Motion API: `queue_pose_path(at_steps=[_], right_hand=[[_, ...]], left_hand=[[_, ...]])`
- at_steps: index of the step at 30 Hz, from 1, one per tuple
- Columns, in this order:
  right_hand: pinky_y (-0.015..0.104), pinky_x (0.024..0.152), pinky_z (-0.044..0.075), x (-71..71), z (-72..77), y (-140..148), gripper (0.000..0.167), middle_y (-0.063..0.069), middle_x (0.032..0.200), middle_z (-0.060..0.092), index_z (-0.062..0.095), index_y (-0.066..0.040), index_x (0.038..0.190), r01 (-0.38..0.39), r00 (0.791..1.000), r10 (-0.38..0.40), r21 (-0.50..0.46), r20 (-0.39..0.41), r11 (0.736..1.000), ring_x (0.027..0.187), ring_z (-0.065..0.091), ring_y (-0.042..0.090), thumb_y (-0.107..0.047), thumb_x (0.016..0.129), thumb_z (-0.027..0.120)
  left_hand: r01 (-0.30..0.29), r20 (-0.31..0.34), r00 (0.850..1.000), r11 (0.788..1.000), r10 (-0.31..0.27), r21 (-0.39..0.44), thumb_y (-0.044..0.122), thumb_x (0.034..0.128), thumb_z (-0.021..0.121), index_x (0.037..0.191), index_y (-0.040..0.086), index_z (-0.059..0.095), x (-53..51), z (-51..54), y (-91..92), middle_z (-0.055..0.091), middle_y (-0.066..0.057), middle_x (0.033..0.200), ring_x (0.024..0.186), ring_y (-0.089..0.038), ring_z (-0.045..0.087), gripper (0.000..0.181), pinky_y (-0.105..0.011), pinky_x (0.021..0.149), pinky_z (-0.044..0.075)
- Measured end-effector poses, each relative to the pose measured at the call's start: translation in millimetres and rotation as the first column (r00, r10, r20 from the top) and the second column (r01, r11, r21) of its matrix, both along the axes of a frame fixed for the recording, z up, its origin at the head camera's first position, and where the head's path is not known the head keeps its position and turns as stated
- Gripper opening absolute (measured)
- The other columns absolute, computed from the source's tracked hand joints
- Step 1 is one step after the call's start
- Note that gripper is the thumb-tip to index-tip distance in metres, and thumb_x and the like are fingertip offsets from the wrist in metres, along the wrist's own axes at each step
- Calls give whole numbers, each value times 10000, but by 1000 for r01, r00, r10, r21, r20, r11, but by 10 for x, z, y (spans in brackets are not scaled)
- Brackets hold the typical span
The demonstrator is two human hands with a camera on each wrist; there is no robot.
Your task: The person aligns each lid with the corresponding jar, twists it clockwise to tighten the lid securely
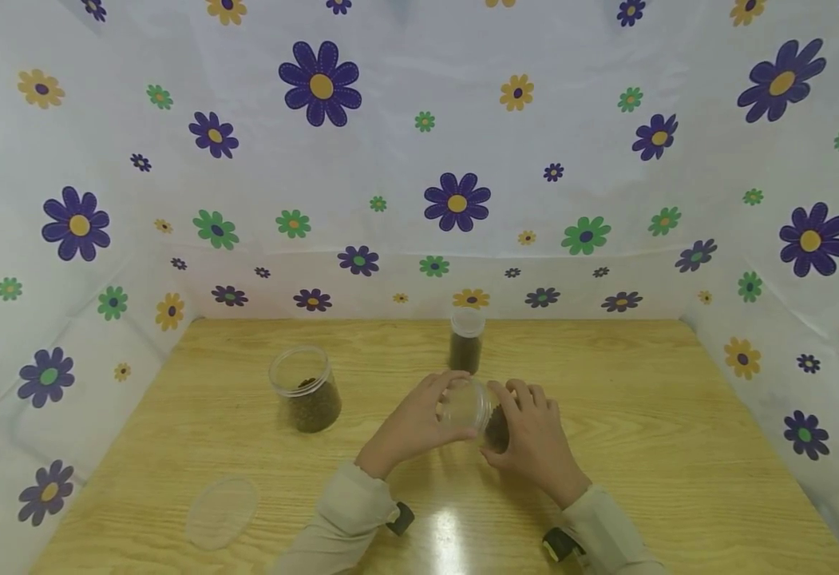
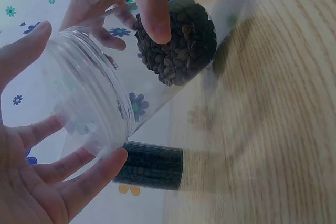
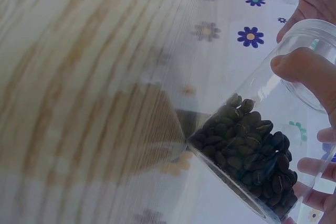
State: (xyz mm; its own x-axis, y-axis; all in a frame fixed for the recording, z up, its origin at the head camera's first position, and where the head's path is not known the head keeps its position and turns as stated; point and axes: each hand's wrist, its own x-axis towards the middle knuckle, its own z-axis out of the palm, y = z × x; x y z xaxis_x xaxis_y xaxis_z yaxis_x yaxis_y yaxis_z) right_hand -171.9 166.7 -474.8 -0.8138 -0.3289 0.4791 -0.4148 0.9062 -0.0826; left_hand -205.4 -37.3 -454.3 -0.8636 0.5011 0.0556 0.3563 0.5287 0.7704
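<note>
Table [image 1: 642, 415] | head only: clear disc [image 1: 221, 511] | wrists: distinct beans [image 3: 244, 153] inside tilted jar [image 3: 268, 98]

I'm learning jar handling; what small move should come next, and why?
Probably bring the held jar upright: it tilts between the left hand and right hand, its beans are loose, and I can't tell whether its mouth is covered.
</note>
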Motion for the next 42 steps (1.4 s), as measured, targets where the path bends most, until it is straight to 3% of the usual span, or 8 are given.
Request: queue_pose_path(at_steps=[7, 10, 13, 16, 24, 29, 36, 42], right_hand=[[462, 672, 478, 3, -6, 12, 936, 89, 1137, 532, 493, -145, 1287, 0, 1000, 0, 1, -11, 1000, 997, 521, 306, -469, 495, 871], [462, 671, 478, 1, -9, 15, 937, 91, 1138, 533, 493, -145, 1286, -1, 1000, 1, -2, -10, 1000, 999, 521, 307, -473, 494, 871], [470, 681, 481, -1, -8, 16, 936, 96, 1143, 534, 485, -147, 1291, -2, 1000, 2, -10, -1, 1000, 1004, 521, 310, -464, 499, 872], [472, 682, 480, -3, -12, 15, 934, 94, 1143, 535, 481, -148, 1291, -1, 1000, 1, -9, 5, 1000, 1004, 523, 311, -465, 504, 870], [463, 682, 472, -4, -20, 11, 940, 94, 1140, 530, 479, -147, 1291, -5, 1000, 5, -10, 10, 1000, 1005, 518, 309, -459, 497, 873], [462, 682, 475, -7, -18, 13, 945, 92, 1143, 524, 474, -151, 1296, -2, 1000, 2, -5, 5, 1000, 1005, 513, 305, -461, 497, 872], [464, 684, 473, -1, -5, 10, 942, 99, 1140, 525, 475, -151, 1299, -2, 1000, 2, -14, 12, 1000, 1006, 515, 307, -456, 501, 872], [472, 685, 476, 3, -1, 9, 942, 102, 1141, 527, 481, -145, 1296, -1, 1000, 1, -17, 11, 1000, 1009, 514, 313, -454, 499, 877]], left_hand=[[47, 26, 999, 999, -47, 6, 494, 733, 753, 1477, 375, 198, -23, -6, -32, 365, -88, 1437, 1237, -250, 454, 936, -451, 916, 480], [111, -27, 993, 994, -111, -9, 378, 704, 809, 1479, 379, 175, -46, -3, -62, 324, -55, 1460, 1287, -242, 410, 1001, -469, 976, 446], [189, -106, 976, 981, -191, -30, 223, 700, 825, 1468, 336, 236, -72, -10, -86, 357, -57, 1422, 1300, -252, 408, 974, -463, 1012, 430], [230, -133, 964, 973, -231, -25, 130, 703, 820, 1445, 310, 306, -87, -17, -96, 395, -76, 1390, 1273, -264, 433, 920, -433, 1016, 438], [167, -51, 985, 986, -166, 13, 189, 704, 829, 1427, 366, 312, -80, -40, -79, 400, -46, 1391, 1177, -225, 487, 907, -303, 896, 508], [110, -14, 994, 994, -110, 10, 319, 715, 816, 1413, 350, 327, -72, -37, -51, 449, -94, 1341, 1131, -232, 512, 853, -309, 838, 513], [89, -14, 996, 996, -89, 14, 395, 740, 782, 1418, 248, 336, -56, -37, -27, 483, -152, 1304, 1081, -265, 530, 825, -321, 779, 525], [58, 15, 998, 998, -58, 18, 429, 740, 772, 1418, 252, 339, -47, -50, -18, 481, -140, 1323, 1099, -291, 535, 823, -394, 808, 523]])
